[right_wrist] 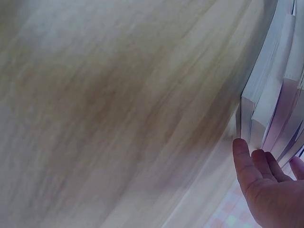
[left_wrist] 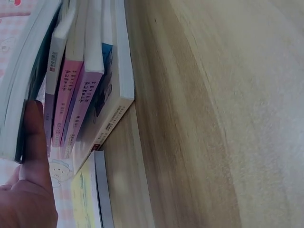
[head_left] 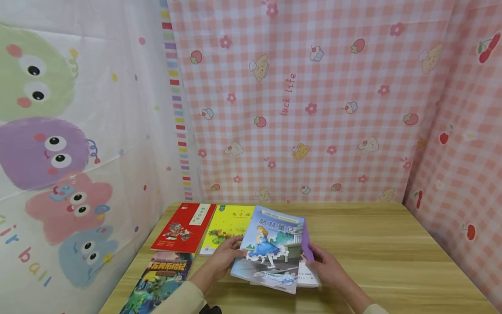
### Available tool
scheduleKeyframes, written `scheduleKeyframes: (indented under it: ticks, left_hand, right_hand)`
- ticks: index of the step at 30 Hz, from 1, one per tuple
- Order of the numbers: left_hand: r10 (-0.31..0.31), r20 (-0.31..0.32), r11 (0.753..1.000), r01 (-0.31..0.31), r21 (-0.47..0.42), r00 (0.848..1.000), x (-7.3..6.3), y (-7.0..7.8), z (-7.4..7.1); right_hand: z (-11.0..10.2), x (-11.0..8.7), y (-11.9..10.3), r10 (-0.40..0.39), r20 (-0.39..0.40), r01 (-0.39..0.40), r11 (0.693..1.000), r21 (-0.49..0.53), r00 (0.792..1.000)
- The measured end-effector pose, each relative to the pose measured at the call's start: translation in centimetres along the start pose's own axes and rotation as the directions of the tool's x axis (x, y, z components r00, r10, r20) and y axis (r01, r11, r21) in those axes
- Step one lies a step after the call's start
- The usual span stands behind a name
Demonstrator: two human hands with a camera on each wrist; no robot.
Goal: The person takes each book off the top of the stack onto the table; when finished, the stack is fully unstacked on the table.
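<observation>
A blue storybook (head_left: pixel 270 250) with a girl in a blue dress on its cover lies tilted on top of a stack. My left hand (head_left: pixel 225 258) grips this book by its left edge, and in the left wrist view a finger (left_wrist: pixel 35 137) reaches under it. Below it, several pink and purple-edged books (left_wrist: pixel 71 99) fan apart above a white book (left_wrist: pixel 111 109) at the bottom. My right hand (head_left: pixel 327 266) is at the right side of the stack, beside a purple cover (head_left: pixel 306 242). In the right wrist view its fingertips touch the book edges (right_wrist: pixel 259 126), fingers nearly straight.
A red book (head_left: pixel 184 229) and a yellow book (head_left: pixel 225 222) lie side by side at the back left of the wooden table (head_left: pixel 376 253). Nearer lies a colourful adventure book (head_left: pixel 161 279). A pink checked curtain (head_left: pixel 333 131) hangs behind, with a cartoon-printed cloth (head_left: pixel 125 109) at left.
</observation>
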State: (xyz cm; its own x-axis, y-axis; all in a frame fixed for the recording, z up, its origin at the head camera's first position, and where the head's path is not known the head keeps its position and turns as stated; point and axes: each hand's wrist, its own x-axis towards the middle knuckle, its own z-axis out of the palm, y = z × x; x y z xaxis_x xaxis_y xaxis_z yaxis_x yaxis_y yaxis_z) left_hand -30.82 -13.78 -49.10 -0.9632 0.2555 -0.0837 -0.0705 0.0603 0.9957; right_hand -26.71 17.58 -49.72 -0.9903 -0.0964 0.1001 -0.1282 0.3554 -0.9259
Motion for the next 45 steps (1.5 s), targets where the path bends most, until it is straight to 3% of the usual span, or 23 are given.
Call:
scheduleKeyframes:
  ticks: [20, 26, 31, 34, 40, 45]
  left_hand:
    - [-0.011, -0.057, 0.995, 0.006, -0.099, 0.998, -1.9, 1.4, -2.5]
    - [0.009, -0.071, 0.991, -0.019, -0.132, 0.997, -2.9, 1.5, -4.0]
    - [-0.011, -0.086, 0.986, -0.003, -0.169, 0.996, -4.1, 1.8, -5.4]
    - [-0.039, -0.142, 0.985, 0.014, -0.172, 0.989, -4.8, 1.8, -6.1]
    - [-0.122, -0.27, 0.983, 0.079, -0.166, 0.955, -5.9, 1.6, -7.4]
    - [-0.191, -0.293, 0.976, 0.148, -0.162, 0.937, -6.9, 1.2, -8.3]
  right_hand:
    - [0.1, -0.1, 0.0, 0.02, -0.004, -0.02, 1.0, -0.014, 1.0]
    - [0.1, -0.1, -0.2, 0.026, 0.005, -0.025, 0.999, -0.021, 1.0]
    - [0.1, -0.1, -0.1, 0.036, 0.002, -0.036, 0.999, -0.037, 0.999]
    - [0.1, 0.1, 0.1, 0.034, 0.006, -0.033, 0.999, -0.037, 0.999]
    - [0.1, 0.3, 0.4, 0.041, 0.011, -0.04, 0.999, -0.028, 0.999]
    - [0.1, 0.3, 0.4, 0.04, 0.009, -0.039, 0.999, -0.018, 0.999]
